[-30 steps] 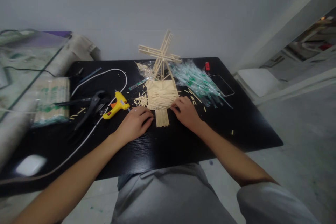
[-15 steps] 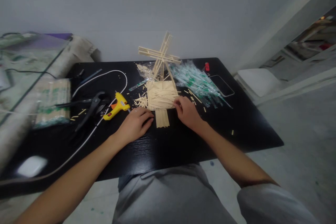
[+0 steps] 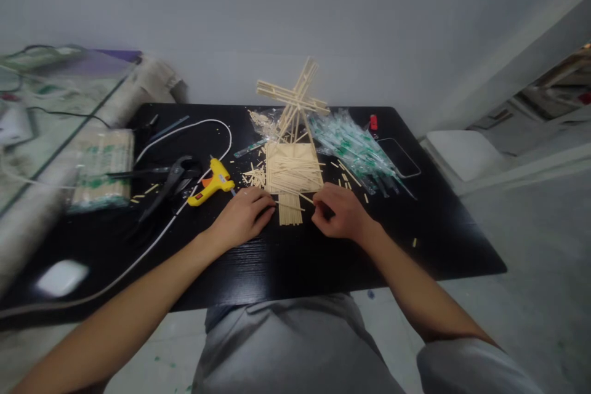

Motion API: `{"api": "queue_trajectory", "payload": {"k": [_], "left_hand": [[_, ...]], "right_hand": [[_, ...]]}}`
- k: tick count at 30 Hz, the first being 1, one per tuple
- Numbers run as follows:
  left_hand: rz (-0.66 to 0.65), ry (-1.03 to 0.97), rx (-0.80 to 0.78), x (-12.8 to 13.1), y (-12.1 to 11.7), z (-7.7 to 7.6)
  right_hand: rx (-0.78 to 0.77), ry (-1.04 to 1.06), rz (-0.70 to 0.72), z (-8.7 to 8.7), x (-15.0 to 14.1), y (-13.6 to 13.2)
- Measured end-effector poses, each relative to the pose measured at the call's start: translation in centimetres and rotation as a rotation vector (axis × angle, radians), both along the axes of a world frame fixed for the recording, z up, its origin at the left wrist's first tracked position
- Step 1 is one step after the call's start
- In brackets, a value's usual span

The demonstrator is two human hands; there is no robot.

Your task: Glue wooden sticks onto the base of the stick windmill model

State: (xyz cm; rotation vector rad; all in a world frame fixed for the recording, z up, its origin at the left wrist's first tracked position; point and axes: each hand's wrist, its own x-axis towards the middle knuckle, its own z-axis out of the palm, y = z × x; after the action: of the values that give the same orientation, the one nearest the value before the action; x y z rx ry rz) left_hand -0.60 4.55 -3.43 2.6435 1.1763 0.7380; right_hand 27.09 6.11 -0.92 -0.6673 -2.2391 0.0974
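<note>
My right hand (image 3: 340,212) pinches the end of a thin wooden stick (image 3: 306,198) at the front right corner of a flat square panel of sticks. My left hand (image 3: 244,215) rests on the table, thumb apart from its loosely bent fingers. Beside its fingertips, another thin stick (image 3: 290,205) lies across a row of parallel sticks (image 3: 290,217); whether the fingers touch it is unclear. Loose sticks (image 3: 293,172) cover the square panel (image 3: 289,151). Behind it stands a stick model (image 3: 297,100) with crossed blades, like a windmill.
A yellow glue gun (image 3: 212,183) lies left of my left hand, near black-handled cutters (image 3: 170,184) and a white cable (image 3: 159,239). Wrapped sticks (image 3: 104,166) are at far left. Clear-and-green wrappers (image 3: 348,148), a phone-like dark slab (image 3: 399,157) and a red object (image 3: 373,122) are at right.
My right hand has drawn back from the stick pile toward me, now with a stick at its fingertips. A stick now lies across the parallel row. The view has shifted slightly.
</note>
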Motion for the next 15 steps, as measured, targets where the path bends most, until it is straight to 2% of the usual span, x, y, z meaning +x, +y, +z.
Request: {"api": "queue_trajectory", "payload": {"k": [15], "left_hand": [[0.018, -0.009, -0.051, 0.02, -0.04, 0.41]], "right_hand": [[-0.098, -0.178, -0.007, -0.65, -0.11, 0.24]]}}
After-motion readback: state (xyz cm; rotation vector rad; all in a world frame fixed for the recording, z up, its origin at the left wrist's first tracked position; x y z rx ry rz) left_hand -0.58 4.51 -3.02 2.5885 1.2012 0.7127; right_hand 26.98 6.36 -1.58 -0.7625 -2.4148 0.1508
